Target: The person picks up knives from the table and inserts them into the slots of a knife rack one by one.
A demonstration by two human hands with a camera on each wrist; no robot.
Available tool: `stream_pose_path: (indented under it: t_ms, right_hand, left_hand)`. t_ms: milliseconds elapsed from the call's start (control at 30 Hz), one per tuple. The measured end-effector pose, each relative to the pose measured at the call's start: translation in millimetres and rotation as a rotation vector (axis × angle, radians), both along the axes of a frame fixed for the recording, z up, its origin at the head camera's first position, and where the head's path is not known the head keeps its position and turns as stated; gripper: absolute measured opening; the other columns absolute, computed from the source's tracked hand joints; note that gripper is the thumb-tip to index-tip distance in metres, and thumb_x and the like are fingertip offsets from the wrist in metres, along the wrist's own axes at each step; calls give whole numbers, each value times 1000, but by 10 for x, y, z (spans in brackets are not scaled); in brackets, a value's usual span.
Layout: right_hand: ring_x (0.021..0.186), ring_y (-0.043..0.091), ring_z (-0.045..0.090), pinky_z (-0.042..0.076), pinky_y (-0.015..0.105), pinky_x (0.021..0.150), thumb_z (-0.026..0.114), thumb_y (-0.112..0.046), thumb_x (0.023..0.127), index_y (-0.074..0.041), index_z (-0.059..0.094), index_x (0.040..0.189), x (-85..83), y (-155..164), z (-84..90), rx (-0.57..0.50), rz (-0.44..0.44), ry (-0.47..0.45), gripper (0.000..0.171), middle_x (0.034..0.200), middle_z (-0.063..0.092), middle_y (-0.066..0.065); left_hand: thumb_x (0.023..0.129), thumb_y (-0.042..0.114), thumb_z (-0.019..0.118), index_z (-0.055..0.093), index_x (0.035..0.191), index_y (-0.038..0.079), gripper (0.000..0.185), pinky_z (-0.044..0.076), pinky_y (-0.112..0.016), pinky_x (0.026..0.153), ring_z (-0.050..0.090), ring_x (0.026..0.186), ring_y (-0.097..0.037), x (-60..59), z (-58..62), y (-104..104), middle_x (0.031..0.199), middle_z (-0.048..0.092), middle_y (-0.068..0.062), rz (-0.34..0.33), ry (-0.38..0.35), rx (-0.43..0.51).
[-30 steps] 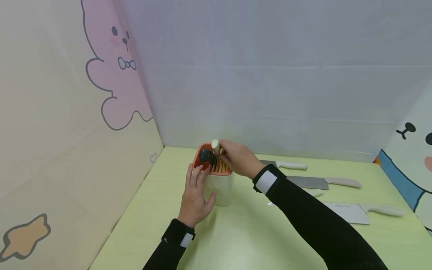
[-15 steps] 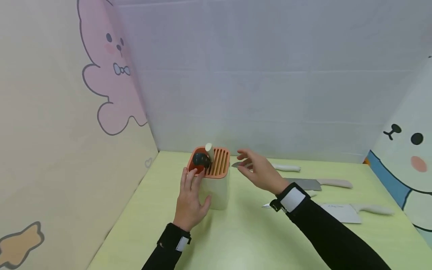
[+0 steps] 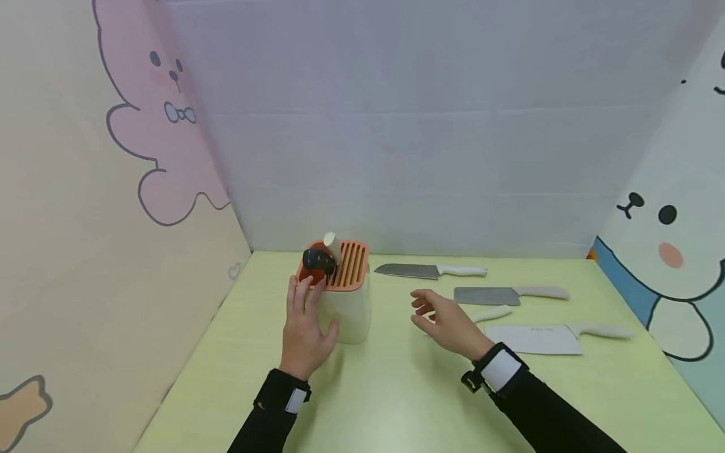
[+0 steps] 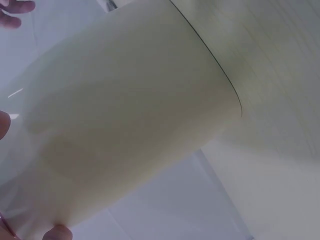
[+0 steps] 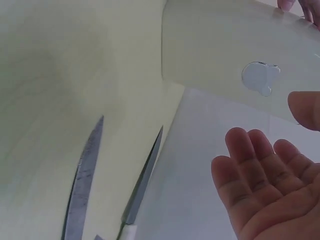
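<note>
A cream knife block [image 3: 351, 314] with an orange slotted top stands at the table's back left. A black handle [image 3: 317, 259] and a cream handle [image 3: 331, 244] stick up from its left slots. My left hand [image 3: 306, 324] rests flat against the block's near-left side, fingers straight up and thumb on the front. The block [image 4: 130, 110] fills the left wrist view. My right hand [image 3: 444, 318] hovers open and empty above the table, just right of the block. Its bare palm [image 5: 260, 175] shows in the right wrist view, with the block [image 5: 240, 50] beyond it.
To the right several cream-handled knives lie on the yellow-green table [image 3: 396, 390]: a chef's knife [image 3: 430, 271], a cleaver [image 3: 510, 294], a small knife [image 3: 493, 314] and a wide cleaver [image 3: 555, 336]. Cartoon panels wall in the back and both sides.
My right hand has let go of the cream handle in the block. It has drawn back to the right and toward me, now empty. The left hand has stayed on the block.
</note>
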State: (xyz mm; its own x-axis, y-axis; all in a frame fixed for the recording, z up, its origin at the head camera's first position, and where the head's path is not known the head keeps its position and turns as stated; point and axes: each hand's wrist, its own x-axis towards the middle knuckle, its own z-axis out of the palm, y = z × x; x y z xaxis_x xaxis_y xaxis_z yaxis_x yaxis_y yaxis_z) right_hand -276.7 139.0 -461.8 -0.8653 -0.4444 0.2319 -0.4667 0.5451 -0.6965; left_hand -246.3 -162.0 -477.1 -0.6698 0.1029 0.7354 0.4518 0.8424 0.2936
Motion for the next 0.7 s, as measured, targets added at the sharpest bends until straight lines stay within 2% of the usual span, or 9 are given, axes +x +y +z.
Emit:
stream_pose_path:
  t_ms: [167,367,500,700]
  right_hand:
    - [108,26,60,50,45,87,61,-23,94,-9,47,137,-51,130,-107,71,-58,-49,47,121,60,9]
    - [116,35,55,48,50,89,58,-26,96,-3,44,139,-360,450,-185,161,-157,-50,50,129,56,18]
    - [115,40,53,46,53,90,57,-23,97,2,45,137,-566,667,-178,162,-205,-21,49,128,55,24]
    - [116,42,53,44,54,92,58,-23,95,4,45,135,-782,833,-130,213,-228,27,50,127,55,27]
  left_hand:
    - [74,13,75,40,144,13,79,45,-53,94,15,144,-39,-12,-17,-53,144,35,-14,17,5,-3]
    - [74,12,75,40,144,12,78,45,-55,93,13,145,-37,26,-44,-84,144,34,-14,12,15,14]
    - [74,11,74,40,144,12,78,46,-54,93,12,145,-36,55,-71,-80,145,34,-13,11,17,20]
    - [75,10,73,40,144,14,77,48,-53,89,11,145,-35,92,-77,-36,145,34,-13,10,17,31]
